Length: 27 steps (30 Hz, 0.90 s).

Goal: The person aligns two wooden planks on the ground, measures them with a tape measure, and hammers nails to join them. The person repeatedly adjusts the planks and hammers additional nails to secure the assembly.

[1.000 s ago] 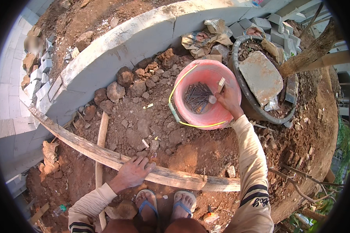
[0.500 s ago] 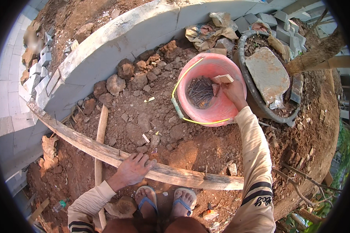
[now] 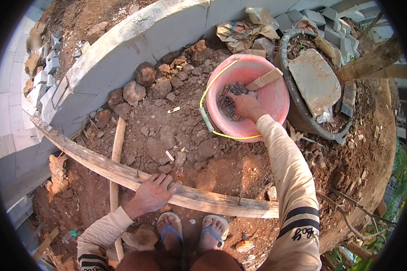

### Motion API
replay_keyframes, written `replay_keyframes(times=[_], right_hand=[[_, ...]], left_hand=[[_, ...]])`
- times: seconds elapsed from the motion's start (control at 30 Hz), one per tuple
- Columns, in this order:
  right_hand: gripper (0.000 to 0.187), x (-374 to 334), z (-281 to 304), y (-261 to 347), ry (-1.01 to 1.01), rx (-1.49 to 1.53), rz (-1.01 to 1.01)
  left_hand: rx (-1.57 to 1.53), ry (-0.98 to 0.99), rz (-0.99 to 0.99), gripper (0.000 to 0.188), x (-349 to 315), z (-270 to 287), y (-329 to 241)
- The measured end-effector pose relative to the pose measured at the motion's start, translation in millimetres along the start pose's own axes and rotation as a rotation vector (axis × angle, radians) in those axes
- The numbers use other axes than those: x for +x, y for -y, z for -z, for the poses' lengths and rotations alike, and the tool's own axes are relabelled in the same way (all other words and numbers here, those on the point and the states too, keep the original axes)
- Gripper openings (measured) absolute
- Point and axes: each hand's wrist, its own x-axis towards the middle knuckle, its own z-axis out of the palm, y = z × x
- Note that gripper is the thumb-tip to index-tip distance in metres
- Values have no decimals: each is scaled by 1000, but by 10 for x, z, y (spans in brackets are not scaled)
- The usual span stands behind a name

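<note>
My left hand (image 3: pixel 153 193) lies over a long wooden plank (image 3: pixel 203 203), its fingers curled onto the top face. Several nails stand upright in that plank, one just beyond my fingers. My right hand (image 3: pixel 248 106) is down inside a red bucket (image 3: pixel 271 106), its index finger stretched out among a pile of loose nails (image 3: pixel 227 103). The other fingertips are partly hidden, and no nail shows clearly in its grasp. A short flat piece of wood (image 3: pixel 265 79) leans against the bucket's inner wall, beyond that hand; its lower end is among the nails.
A dark round tub (image 3: pixel 282 58) with a stone slab (image 3: pixel 314 74) stands right of the bucket. A low grey wall (image 3: pixel 135 45) curves behind. A wooden pole (image 3: pixel 117 149) crosses under the plank. Rocks (image 3: pixel 134 92) lie along the wall; branches (image 3: pixel 348 210) stick out at right.
My right hand has let go of the short piece of wood, which now leans in the bucket, and has moved left and down into the nails. My left hand stays on the plank.
</note>
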Motion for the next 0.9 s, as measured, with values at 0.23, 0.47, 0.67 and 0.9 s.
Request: replay_keyframes(times=[0.23,0.47,0.67,0.9], right_hand=[[49,-48,-43,-30,77,-144,31],[23,341,-159,-149,-332,-17,132],[25,783,-246,-104,-231,-195,225],[20,836,-334,-212,-316,-295,481]], left_hand=[[-22,17,1,47,-23,14,4],[27,-13,10,56,-13,-41,7],[-19,32,18,52,-15,-11,3],[17,-18,13,58,-34,-95,21]])
